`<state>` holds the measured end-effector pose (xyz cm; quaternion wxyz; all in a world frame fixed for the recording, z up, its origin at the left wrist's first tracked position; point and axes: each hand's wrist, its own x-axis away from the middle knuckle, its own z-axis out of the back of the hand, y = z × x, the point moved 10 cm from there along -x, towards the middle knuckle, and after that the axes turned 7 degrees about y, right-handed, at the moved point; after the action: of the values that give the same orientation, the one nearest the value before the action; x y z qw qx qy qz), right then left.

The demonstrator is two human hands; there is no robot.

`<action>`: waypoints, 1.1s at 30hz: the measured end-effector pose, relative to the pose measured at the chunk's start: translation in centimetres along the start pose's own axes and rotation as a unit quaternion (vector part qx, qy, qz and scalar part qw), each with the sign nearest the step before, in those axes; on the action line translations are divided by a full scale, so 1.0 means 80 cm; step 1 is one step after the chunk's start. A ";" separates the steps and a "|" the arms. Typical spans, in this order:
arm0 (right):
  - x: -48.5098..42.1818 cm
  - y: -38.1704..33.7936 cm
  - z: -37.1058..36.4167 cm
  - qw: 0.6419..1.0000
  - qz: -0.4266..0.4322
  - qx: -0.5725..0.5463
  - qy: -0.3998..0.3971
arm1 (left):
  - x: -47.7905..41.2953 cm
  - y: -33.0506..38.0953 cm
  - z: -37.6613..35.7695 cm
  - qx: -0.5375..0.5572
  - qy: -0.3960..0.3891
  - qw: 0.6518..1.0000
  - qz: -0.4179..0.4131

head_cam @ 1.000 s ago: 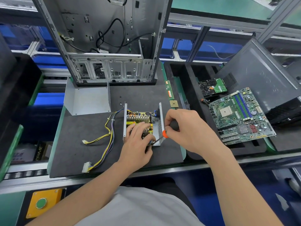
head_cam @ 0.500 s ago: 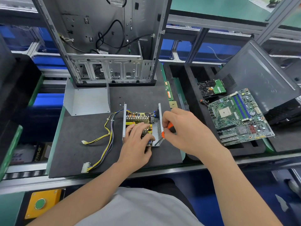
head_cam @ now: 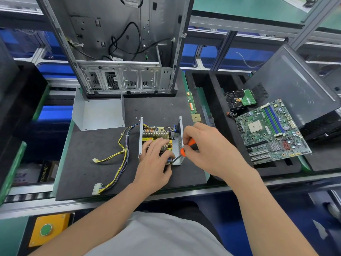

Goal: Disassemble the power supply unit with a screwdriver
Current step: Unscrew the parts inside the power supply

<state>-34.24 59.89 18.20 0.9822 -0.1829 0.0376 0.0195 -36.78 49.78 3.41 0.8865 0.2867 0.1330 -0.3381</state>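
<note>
The power supply unit lies open on the dark mat, its circuit board showing between two upright metal side walls. A bundle of yellow and purple wires runs from its left side to white connectors. My left hand lies flat on the board, fingers spread. My right hand grips an orange-and-black screwdriver whose tip points down-left at the near right corner of the unit, close to my left thumb. The removed grey metal cover stands at the back left of the mat.
An empty computer case stands upright behind the mat. To the right, a black foam tray holds a motherboard and a hard drive. A dark side panel leans at the far right. A memory stick and a processor chip lie by the mat's right edge.
My right hand has shifted slightly left and turned the screwdriver, so more of the orange handle shows. My left hand stays on the board.
</note>
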 end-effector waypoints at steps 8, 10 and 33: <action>0.004 -0.001 0.006 1.000 0.005 -0.006 0.017 | 0.001 -0.003 -0.005 -0.006 -0.007 1.000 0.001; 0.005 -0.001 0.005 1.000 0.005 -0.004 0.014 | 0.001 -0.003 -0.005 -0.004 -0.006 1.000 0.004; 0.007 0.002 0.050 0.995 -0.005 0.000 0.104 | -0.015 0.005 0.024 0.059 0.057 0.994 0.071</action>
<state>-33.40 61.49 21.78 0.9731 -0.1843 0.1383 -0.0043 -37.36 49.50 5.60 0.8806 0.3664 0.1421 -0.2648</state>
